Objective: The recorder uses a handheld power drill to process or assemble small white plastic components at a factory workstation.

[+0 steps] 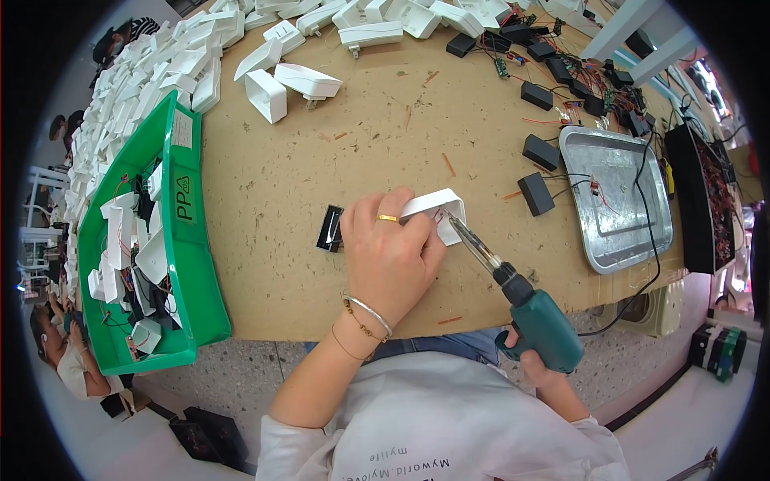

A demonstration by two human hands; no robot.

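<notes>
The person's left hand [393, 248] holds an open white housing [434, 202] on the bench [321, 160], at that hand's two o'clock; the right hand [532, 365] is wrapped around a green soldering gun [551, 329], its tip at the housing from five o'clock. A metal tray [619, 232] lies at three o'clock, a green bin [204, 297] at nine

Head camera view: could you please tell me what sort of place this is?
Probably an electronics assembly workshop: the right hand holds a teal soldering gun, many white plastic housings are heaped up, and small circuit boards lie among wired black boxes.
</notes>
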